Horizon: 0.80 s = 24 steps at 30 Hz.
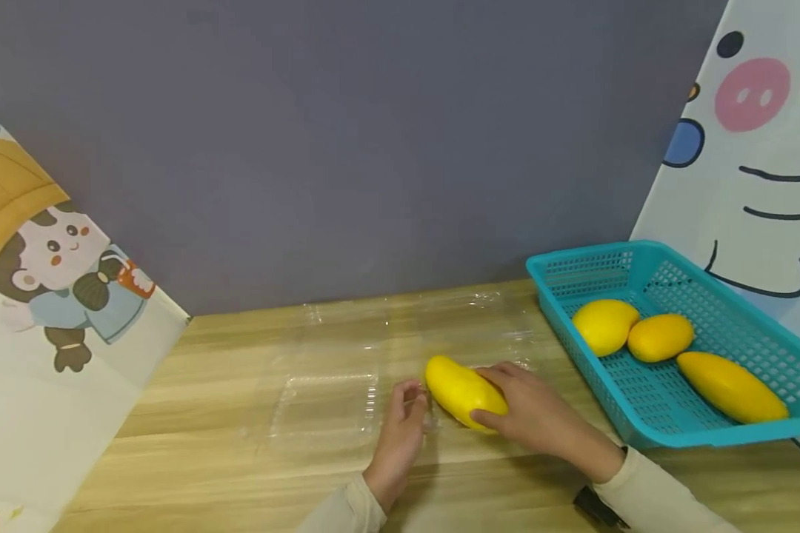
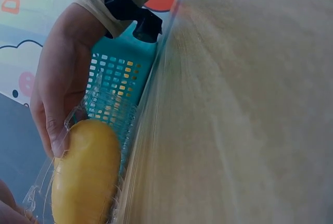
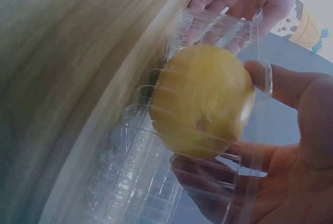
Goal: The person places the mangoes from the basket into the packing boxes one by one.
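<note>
My right hand (image 1: pixel 530 411) grips a smooth yellow mango (image 1: pixel 460 389), thumb on its near side and fingers on the far side. In the right wrist view the mango lies within the walls of a clear plastic container (image 3: pixel 140 182), with the right fingertips reaching inside. My left hand (image 1: pixel 400 429) holds that container's left side with curled fingers; in the right wrist view its fingers show through the clear wall. Most of the container's base is hidden under the mango and the right hand. The container's raised clear lid (image 1: pixel 473 314) lies open toward the back.
Left of the hands, a second clear container (image 1: pixel 327 407) sits open on the wooden table (image 1: pixel 193 437). At the right stands a turquoise perforated basket (image 1: pixel 613 414) with three yellow mangoes (image 1: pixel 733 386) in it. A grey panel (image 1: pixel 373 148) closes off the back; printed panels flank both sides.
</note>
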Available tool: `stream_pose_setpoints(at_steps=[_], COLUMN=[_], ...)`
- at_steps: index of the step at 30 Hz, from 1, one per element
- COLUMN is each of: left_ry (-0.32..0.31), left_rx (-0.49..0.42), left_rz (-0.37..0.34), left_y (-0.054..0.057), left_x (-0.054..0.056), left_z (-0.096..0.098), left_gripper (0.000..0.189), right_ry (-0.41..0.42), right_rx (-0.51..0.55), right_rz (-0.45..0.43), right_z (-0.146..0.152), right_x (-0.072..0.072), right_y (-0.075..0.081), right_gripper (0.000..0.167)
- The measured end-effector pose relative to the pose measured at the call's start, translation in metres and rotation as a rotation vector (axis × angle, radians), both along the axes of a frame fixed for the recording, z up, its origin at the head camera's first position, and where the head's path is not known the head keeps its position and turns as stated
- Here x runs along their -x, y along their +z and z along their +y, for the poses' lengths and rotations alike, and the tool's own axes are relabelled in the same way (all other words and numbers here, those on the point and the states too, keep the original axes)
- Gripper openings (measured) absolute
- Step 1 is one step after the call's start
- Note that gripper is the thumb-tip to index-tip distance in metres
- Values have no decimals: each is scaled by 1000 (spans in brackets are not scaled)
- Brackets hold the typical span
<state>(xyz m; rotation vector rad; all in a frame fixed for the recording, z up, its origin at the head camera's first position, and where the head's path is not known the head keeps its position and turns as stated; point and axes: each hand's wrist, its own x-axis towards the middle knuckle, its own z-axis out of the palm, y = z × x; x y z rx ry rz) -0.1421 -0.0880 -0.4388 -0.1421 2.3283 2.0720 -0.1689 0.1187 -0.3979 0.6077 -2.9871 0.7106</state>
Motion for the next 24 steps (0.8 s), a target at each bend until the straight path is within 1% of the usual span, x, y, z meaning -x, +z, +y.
stream_pose_setpoints(at_steps=[5,14,24], left_ry=[-11,6,29], left_rx=[5,-15,-12], left_rz=[3,13,2], left_y=[2,4,0], left_x=[2,1,2], left_z=[4,5,2], left_gripper=[33,32,32], right_ry=[-8,-6,-15], right_rx=[1,-7,8], right_rz=[11,23,16], right_z=[4,1,-2], right_x=[-2,-1,0], right_y=[4,4,-1], right_gripper=[66,66,67])
